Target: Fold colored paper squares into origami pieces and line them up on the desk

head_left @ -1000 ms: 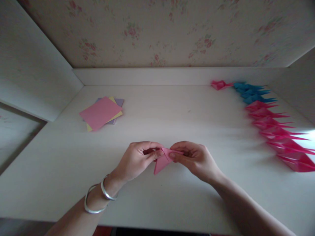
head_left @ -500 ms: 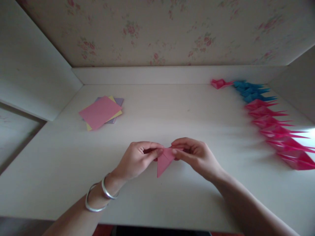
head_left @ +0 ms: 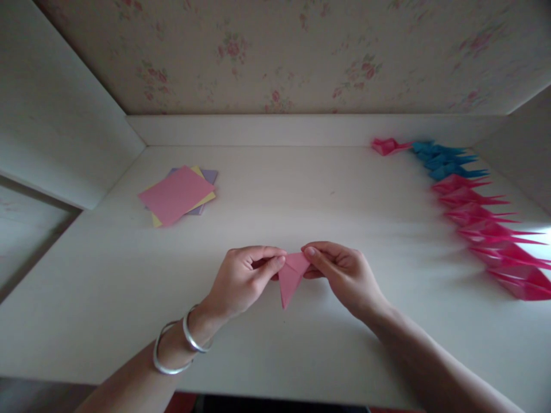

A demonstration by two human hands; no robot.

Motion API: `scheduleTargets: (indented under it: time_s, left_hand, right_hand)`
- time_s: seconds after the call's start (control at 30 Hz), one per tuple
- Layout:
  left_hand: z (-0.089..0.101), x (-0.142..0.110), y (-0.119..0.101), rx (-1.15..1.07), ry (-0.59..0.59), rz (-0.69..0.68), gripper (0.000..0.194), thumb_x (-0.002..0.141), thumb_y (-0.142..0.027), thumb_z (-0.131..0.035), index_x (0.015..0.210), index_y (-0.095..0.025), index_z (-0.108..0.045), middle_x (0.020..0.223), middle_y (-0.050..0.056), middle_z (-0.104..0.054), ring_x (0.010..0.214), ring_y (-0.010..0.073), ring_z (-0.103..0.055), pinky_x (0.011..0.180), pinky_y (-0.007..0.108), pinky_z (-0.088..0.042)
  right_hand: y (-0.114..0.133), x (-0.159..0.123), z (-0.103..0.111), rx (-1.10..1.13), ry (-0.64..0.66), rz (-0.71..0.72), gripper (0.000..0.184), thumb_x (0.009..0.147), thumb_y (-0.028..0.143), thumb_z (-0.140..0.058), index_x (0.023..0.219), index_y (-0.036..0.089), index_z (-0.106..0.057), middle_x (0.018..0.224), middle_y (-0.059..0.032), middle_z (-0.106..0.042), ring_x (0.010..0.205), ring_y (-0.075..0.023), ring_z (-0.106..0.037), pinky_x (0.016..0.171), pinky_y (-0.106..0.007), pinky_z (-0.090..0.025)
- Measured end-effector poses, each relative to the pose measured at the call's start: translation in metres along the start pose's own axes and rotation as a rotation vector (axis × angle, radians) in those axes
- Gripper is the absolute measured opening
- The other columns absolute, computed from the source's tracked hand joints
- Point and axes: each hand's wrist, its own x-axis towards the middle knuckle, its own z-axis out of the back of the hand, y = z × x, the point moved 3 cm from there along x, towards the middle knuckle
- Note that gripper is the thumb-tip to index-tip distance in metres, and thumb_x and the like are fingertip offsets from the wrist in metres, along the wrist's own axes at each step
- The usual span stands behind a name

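A folded piece of pink origami paper (head_left: 291, 278) hangs between my two hands, its long point directed down toward the desk's front edge. My left hand (head_left: 245, 276), below two silver bangles, pinches its upper left corner between thumb and fingers. On the other side my right hand (head_left: 344, 275) grips the upper right corner, the thumb lying on the front face. A short crease crosses the paper near the top. The fingertips behind the paper are partly hidden.
Square sheets in pink, yellow and purple lie stacked (head_left: 177, 195) at the left on the white desk (head_left: 275, 195). Along the right stand several folded pink paper figures (head_left: 491, 232) and blue ones (head_left: 445, 158). One pink figure (head_left: 387, 146) sits by the back ledge.
The right thumb and fingers have shifted to the paper's upper right corner, baring more of its front. The paper has turned slightly, so its point hangs more nearly straight down.
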Motion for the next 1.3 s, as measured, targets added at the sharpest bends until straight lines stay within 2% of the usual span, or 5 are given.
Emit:
scheduleTargets:
  time_s: [0.27, 0.57, 0.8, 1.03, 1.3]
  left_hand:
    - [-0.004, -0.004, 0.001, -0.131, -0.063, 0.01, 0.016, 0.087, -0.026, -0.068, 0.098, -0.02, -0.078, 0.092, 0.005, -0.08, 0.077, 0.0172, -0.075, 0.069, 0.023, -0.063]
    - [-0.008, -0.006, 0.0, -0.143, -0.108, 0.02, 0.015, 0.087, -0.027, -0.069, 0.095, -0.018, -0.078, 0.09, 0.006, -0.08, 0.076, 0.0189, -0.076, 0.07, 0.027, -0.064]
    - [-0.007, -0.007, 0.0, -0.09, -0.162, -0.026, 0.016, 0.087, -0.027, -0.068, 0.097, -0.021, -0.078, 0.094, 0.005, -0.08, 0.078, 0.0182, -0.074, 0.071, 0.027, -0.063]
    - [-0.007, -0.007, 0.001, -0.102, -0.143, 0.001, 0.014, 0.086, -0.028, -0.069, 0.095, -0.022, -0.079, 0.09, 0.004, -0.079, 0.077, 0.0162, -0.072, 0.071, 0.025, -0.06]
    - [-0.006, -0.001, 0.011, -0.264, -0.16, 0.112, 0.02, 0.084, -0.033, -0.072, 0.096, -0.018, -0.077, 0.077, 0.004, -0.077, 0.063, 0.013, -0.067, 0.058, 0.021, -0.059]
  right_hand:
    - [-0.001, 0.0, -0.01, 0.162, 0.164, -0.071, 0.032, 0.085, 0.045, -0.069, 0.093, 0.014, -0.073, 0.086, -0.0071, -0.075, 0.08, -0.0184, -0.072, 0.084, -0.035, -0.059]
    - [0.0, -0.001, -0.008, 0.103, 0.091, -0.029, 0.032, 0.083, 0.046, -0.071, 0.09, 0.015, -0.075, 0.083, -0.0067, -0.076, 0.079, -0.0184, -0.072, 0.081, -0.034, -0.059]
    - [-0.001, -0.004, -0.013, 0.082, 0.203, -0.087, 0.037, 0.085, 0.049, -0.068, 0.095, 0.014, -0.075, 0.088, -0.0074, -0.075, 0.085, -0.0196, -0.071, 0.083, -0.035, -0.059]
    - [0.001, -0.004, -0.011, 0.046, 0.167, -0.059, 0.035, 0.083, 0.048, -0.07, 0.086, 0.014, -0.075, 0.079, -0.0051, -0.073, 0.074, -0.0167, -0.068, 0.075, -0.031, -0.058]
    - [0.001, -0.003, -0.013, 0.126, 0.214, -0.047, 0.037, 0.086, 0.048, -0.067, 0.108, 0.018, -0.074, 0.097, -0.0083, -0.076, 0.084, -0.019, -0.072, 0.086, -0.036, -0.057]
